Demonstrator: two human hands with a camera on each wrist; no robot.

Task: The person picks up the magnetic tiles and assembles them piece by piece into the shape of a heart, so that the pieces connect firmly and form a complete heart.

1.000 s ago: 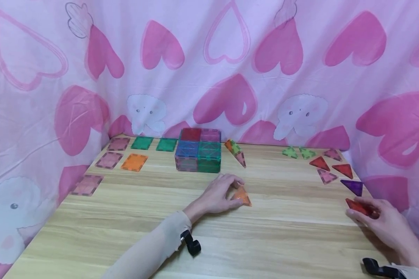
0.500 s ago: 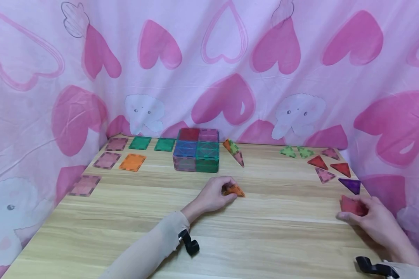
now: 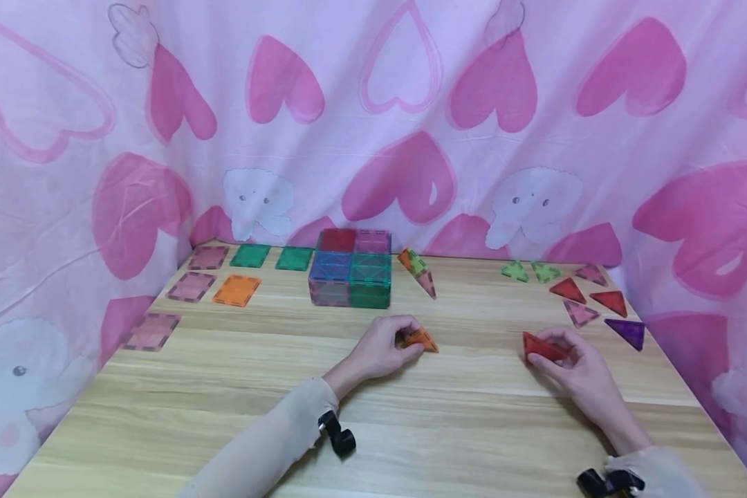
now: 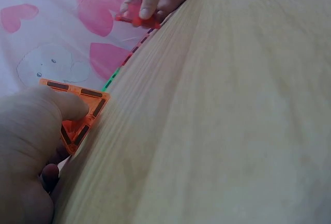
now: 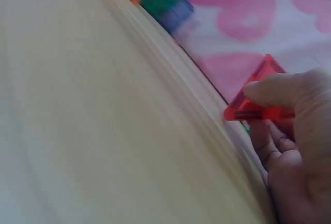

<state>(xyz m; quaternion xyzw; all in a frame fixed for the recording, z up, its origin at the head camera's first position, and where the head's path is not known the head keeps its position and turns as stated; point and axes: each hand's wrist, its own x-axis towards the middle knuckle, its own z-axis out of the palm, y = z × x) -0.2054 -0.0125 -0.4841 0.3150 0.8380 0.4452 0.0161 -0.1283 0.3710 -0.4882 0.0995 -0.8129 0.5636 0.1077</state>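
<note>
Orange translucent plastic triangle (image 3: 425, 339): pinched between thumb and fingers of our left grip (image 3: 376, 349).
Red translucent plastic triangle (image 3: 537, 346): pinched in our right grip (image 3: 584, 373).

The box (image 3: 351, 277) looks like glossy see-through plastic, as do the orange triangle (image 3: 422, 339) and red triangle (image 3: 541, 348) to its front right, the tabletop (image 3: 460, 429) beneath it smooth wood, the curtain (image 3: 324, 145) behind it creased cloth, the left sleeve (image 3: 268, 436) in front matt fabric.
</note>
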